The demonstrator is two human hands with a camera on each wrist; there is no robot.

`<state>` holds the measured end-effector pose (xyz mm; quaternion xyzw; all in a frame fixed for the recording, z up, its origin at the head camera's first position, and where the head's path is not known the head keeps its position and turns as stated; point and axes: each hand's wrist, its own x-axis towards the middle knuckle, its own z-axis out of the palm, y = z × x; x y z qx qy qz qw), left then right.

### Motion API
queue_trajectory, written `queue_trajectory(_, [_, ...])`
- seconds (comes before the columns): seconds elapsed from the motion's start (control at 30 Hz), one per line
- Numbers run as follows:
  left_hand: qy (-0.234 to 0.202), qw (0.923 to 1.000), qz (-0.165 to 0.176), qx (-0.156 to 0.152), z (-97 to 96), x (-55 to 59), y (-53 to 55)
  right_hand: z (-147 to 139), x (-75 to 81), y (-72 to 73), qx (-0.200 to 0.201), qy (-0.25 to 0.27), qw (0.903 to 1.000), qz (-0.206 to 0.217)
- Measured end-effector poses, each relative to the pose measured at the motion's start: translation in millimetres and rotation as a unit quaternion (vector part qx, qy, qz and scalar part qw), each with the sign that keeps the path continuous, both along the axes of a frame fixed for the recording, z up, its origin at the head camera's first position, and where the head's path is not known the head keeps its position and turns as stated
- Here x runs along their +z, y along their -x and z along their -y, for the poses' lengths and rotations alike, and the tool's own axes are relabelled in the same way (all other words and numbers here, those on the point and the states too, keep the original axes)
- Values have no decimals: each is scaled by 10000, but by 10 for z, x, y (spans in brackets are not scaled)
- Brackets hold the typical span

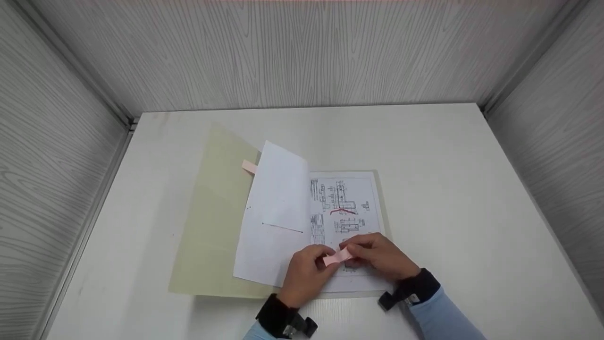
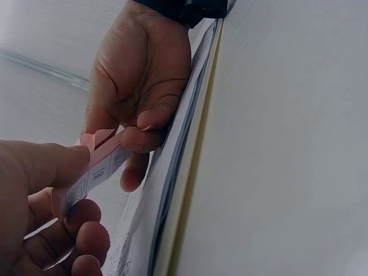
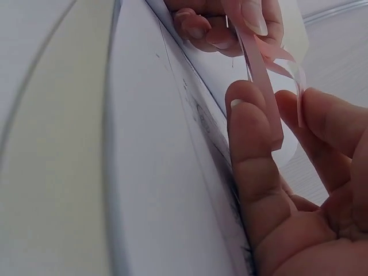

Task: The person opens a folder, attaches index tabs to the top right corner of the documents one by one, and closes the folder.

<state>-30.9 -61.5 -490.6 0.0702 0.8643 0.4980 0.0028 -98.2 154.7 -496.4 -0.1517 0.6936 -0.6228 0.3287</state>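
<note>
A small pad of pink sticky notes (image 1: pixel 336 258) is between both hands, over the lower part of an open folder. My left hand (image 1: pixel 307 274) grips one end of the pad, its thumb on the pink face. Printed backing (image 2: pixel 95 172) shows on the pad's underside in the left wrist view. My right hand (image 1: pixel 380 257) is at the other end. In the right wrist view, its thumb and a finger pinch a pink strip (image 3: pixel 300 86) that curls away from the pad, while another finger touches the pad's side.
The folder's pale yellow cover (image 1: pixel 207 226) lies open to the left. A raised white sheet (image 1: pixel 278 198) stands over it, with a pink tab (image 1: pixel 248 166) poking out behind. A page with technical drawings (image 1: pixel 347 198) lies to the right, on the white table (image 1: pixel 448 189).
</note>
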Motion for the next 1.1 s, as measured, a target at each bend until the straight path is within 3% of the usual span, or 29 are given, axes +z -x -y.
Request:
queue_trajectory(0.63, [-63,10000,8,6,-14,-17,-13,-59,-34,6,307,393,9987,-38])
queue_trajectory(0.87, [-98,9998,143,-4,-11,-1,-9,-54,14,1,419,359,9980,304])
queue_trajectory(0.97, [-74,9998,195,-53,-10,8,-5,-53,30,-1,623,136,9980,-13])
queue_trajectory(1.1, [-10,9998,110,-160,-5,-3,1,-53,37,7,1042,-157,9912,-800])
